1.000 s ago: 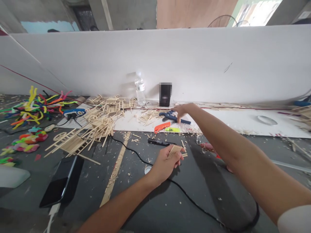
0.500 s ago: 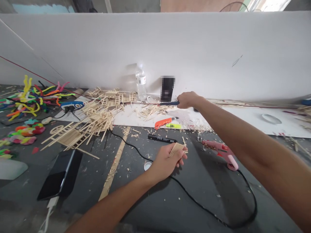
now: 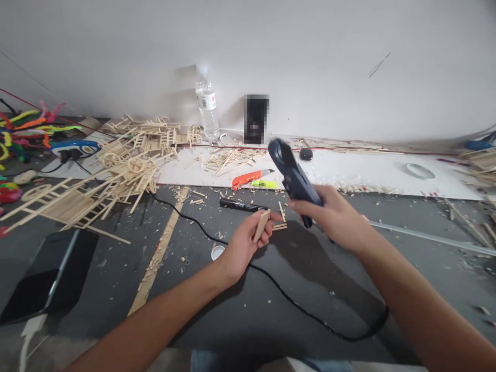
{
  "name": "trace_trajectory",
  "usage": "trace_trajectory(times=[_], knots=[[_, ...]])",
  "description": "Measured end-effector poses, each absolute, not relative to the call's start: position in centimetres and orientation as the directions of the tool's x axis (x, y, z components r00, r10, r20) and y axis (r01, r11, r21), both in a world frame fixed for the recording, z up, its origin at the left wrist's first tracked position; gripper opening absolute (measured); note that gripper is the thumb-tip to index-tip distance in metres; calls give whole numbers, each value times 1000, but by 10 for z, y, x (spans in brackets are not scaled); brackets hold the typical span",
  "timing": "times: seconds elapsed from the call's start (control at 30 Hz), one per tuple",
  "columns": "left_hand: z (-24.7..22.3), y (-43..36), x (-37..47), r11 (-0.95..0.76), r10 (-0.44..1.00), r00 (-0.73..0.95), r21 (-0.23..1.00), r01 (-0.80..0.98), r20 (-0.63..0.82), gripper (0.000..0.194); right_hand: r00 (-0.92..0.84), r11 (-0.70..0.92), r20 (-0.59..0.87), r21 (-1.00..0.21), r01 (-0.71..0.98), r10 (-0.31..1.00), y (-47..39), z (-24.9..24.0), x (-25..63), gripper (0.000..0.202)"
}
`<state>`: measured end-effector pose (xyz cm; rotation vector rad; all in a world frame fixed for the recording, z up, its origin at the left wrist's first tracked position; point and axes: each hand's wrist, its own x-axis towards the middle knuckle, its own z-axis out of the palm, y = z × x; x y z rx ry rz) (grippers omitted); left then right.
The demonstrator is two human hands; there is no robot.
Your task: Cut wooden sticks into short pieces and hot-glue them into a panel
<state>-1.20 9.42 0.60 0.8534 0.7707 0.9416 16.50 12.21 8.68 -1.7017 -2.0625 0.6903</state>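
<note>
A small flat wooden piece [image 3: 262,225] is pinched between the fingers of my left hand [image 3: 245,244], above the grey tabletop. My right hand [image 3: 336,217] is wrapped round a dark blue handheld tool [image 3: 295,178], raised and tilted with its head up and to the left. Short wooden sticks [image 3: 279,226] lie just beyond my left fingertips. A black marker [image 3: 243,205] rests behind my left hand, with an orange cutter [image 3: 248,179] and a yellow highlighter [image 3: 265,184] farther back.
Wooden stick constructions [image 3: 132,170] are piled at the left, beside a phone [image 3: 46,274]. A water bottle [image 3: 208,108] and a dark blurred upright object [image 3: 256,119] stand by the wall. A black cable [image 3: 287,294] crosses the grey table [image 3: 217,320].
My right hand has come back from the wall with the blue tool, now held up. The wooden piece in my left hand has turned edge-up. The view has tilted down.
</note>
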Motion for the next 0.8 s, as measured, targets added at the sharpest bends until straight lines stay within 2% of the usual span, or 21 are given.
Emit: trace_trajectory(times=[0.07,0.17,0.3,0.47,0.53,0.7,0.8], knots=[[10,90,-11,389,885,415,828,-403,-213,40,-199,117,-56,-643,757,978,104,73,177,32],[13,86,-11,478,839,497,735,-481,-220,26,-190,72,-89,-707,704,978,87,57,188,26],[13,86,-14,579,748,641,641,-504,-172,22,-190,63,-99,-714,697,977,78,47,198,22],[14,87,-17,675,626,778,538,-506,-54,20,-281,157,-63,-705,692,958,75,39,209,5],[19,87,-16,708,593,799,535,-461,-96,23,-298,177,-54,-698,693,953,74,35,210,10],[28,88,-15,724,574,791,583,-369,-211,47,-331,238,-24,-648,724,943,71,30,209,20],[27,89,-17,743,557,786,583,-328,-268,50,-328,261,5,-616,743,945,71,28,209,17]])
